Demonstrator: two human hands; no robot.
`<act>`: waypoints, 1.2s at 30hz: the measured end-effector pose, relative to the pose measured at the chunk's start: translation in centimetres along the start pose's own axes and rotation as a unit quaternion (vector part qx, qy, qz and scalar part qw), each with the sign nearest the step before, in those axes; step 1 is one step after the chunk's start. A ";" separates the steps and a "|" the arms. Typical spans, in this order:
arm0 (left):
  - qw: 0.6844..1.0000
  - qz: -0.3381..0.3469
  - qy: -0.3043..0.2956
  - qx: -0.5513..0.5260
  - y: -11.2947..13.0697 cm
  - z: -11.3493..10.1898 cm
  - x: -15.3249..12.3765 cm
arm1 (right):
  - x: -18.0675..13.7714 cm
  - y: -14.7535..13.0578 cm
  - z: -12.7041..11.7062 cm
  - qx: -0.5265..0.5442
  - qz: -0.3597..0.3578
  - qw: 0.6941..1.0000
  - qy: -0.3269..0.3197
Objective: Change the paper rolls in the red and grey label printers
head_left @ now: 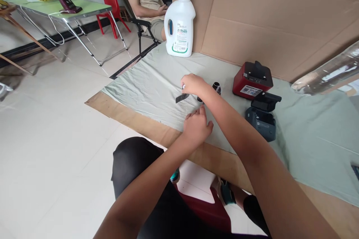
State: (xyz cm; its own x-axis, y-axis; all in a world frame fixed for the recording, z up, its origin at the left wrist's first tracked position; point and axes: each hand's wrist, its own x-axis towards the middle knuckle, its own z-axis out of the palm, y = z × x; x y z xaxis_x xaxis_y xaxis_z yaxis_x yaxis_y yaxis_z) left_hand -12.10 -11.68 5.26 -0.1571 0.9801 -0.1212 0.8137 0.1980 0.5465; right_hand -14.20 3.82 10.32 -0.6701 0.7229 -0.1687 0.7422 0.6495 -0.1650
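My right hand (194, 83) reaches over the cloth-covered table, its fingers closed. A small whitish round end shows at its fingertips. Just below them a dark flat strip (182, 98) juts out to the left; I cannot make out its kind. Nearer to me, my left hand (196, 126) is at the cloth with its fingers partly bent and its thumb apart, holding nothing I can see. Behind my right wrist stands a small black hollow cylinder (216, 87). Another dark piece (199, 99) is mostly hidden under that wrist. Farther right, a dark blue label printer (260, 122) has its lid raised.
A red and black boxy device (249, 82) is behind the printer. A white detergent bottle (181, 26) stands at the far edge before a cardboard wall (266, 18). A clear plastic-wrapped roll (328, 71) leans at right. Beyond, a person (146, 3) sits near a green table (92, 9).
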 end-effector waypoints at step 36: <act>0.888 0.451 0.085 0.022 9.0 9.0 8.1 | -23.2 25.9 -1.0 0.271 0.054 0.960 -0.039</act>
State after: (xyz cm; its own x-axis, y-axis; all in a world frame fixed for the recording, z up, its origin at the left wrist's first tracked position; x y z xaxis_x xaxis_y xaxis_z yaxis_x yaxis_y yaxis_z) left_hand -1.02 -2.10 1.71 0.4897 0.7289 0.4784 0.6728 -0.6649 0.3244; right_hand 20.56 4.07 10.97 -0.6036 0.7455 -0.2826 0.7075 0.3374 -0.6210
